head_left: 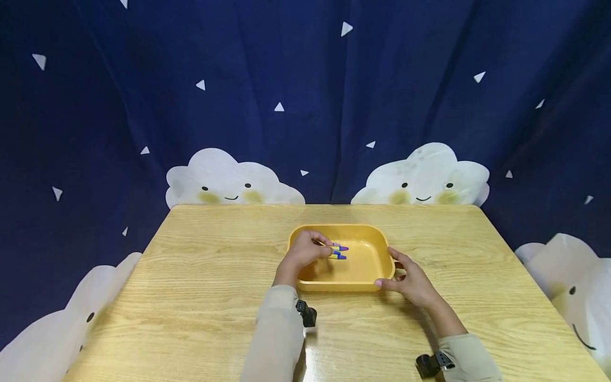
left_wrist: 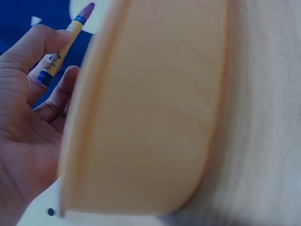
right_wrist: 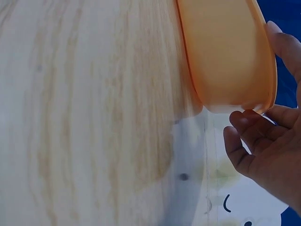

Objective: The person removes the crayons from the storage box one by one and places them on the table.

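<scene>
A yellow tray (head_left: 364,269) with rounded corners lies on the table. My left hand (head_left: 305,249) reaches over its left part and pinches a purple crayon (left_wrist: 83,15) with a yellow wrapper and blue bands. That crayon is tilted between thumb and fingers in the left wrist view, above the tray's rim. By the fingertips in the head view, crayon ends (head_left: 340,257) with blue and purple tips show; the hand hides the rest of them. My right hand (head_left: 414,280) grips the tray's right end, thumb at the front corner and fingers by the end handle.
The light wooden table (head_left: 200,276) extends around the tray on all sides. Behind it hangs a dark blue curtain (head_left: 305,69) with white triangles. White cloud shapes (head_left: 425,175) with faces line the table's back and sides. Each wrist wears a small black camera (head_left: 306,314).
</scene>
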A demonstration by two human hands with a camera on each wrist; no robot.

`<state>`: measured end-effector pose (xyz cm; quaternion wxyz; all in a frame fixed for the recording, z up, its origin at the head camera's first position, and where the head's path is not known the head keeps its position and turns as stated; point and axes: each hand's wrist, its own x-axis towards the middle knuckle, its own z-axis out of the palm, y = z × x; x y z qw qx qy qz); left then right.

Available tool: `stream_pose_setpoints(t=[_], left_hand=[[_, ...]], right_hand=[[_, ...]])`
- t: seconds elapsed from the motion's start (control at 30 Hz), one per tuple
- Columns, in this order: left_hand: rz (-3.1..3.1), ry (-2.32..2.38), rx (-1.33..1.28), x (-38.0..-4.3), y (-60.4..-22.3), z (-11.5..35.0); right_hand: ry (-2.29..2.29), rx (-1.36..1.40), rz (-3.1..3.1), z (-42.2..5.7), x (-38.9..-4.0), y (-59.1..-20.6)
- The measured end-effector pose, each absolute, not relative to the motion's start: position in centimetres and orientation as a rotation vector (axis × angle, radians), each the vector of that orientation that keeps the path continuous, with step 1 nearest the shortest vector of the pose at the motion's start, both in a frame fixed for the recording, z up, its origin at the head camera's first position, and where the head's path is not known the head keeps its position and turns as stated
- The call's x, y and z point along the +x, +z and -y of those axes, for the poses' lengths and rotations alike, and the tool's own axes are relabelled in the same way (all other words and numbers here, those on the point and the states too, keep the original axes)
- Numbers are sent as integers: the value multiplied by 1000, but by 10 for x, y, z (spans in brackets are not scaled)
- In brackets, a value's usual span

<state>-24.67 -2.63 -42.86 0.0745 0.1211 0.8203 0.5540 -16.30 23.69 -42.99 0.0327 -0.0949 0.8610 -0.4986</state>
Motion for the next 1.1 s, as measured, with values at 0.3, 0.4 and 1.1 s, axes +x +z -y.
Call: stream_pose_setpoints(t=[0.3, 0.4, 1.1], left_hand=[[-2578, 1674, 420, -243, -412, 50], [-2604, 1691, 430, -243, -412, 61], [-2538, 1811, 213, -246, -432, 154]], right_hand=[[-1542, -302, -2650, -245, -174, -456], [-1556, -299, -2649, -247, -176, -460], [-1475, -304, -2747, -243, -173, -457]])
